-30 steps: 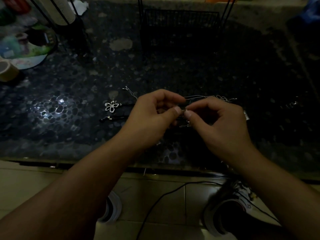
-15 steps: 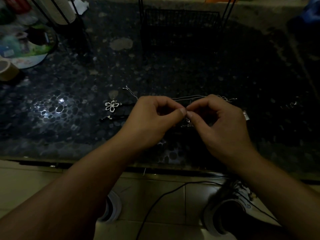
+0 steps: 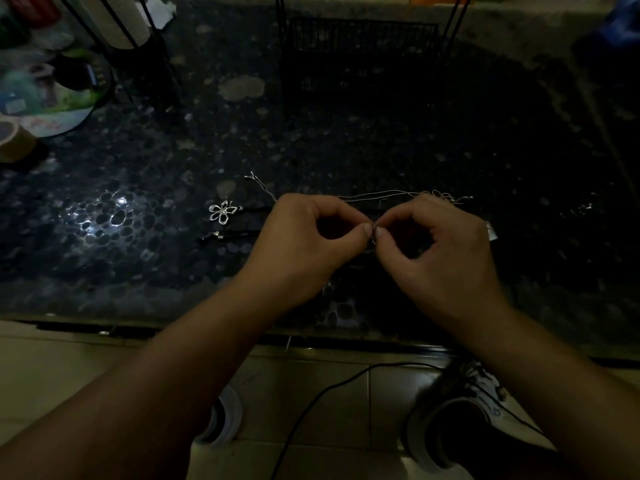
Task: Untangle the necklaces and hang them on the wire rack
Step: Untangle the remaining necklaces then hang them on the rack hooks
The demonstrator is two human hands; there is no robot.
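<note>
Pinching the same tiny spot with both hands, you are working low over the dark pebbly table (image 3: 346,150). Your left hand (image 3: 304,244) is curling its fingers in, with thumb and first finger squeezing together at the tip. Your right hand (image 3: 440,251) is doing the same from the other side, and the two sets of fingertips are almost touching each other. What you are nipping is too small and too dark to make out well, but it is sitting where the thin silver chain (image 3: 381,194) is running. That chain is lying on the table just behind your knuckles, stretching from side to side, with a small messy tangle (image 3: 446,197) at its right end.

A silver flower charm (image 3: 221,211) is lying on the table left of your left hand, on a dark cord (image 3: 235,234). The black wire rack (image 3: 360,53) is standing at the far edge of the table, well apart from your hands.

A roll of tape (image 3: 15,140) is sitting at the far left. Down on the floor tiles, a black cable (image 3: 332,389) is snaking past your shoes (image 3: 446,420).
</note>
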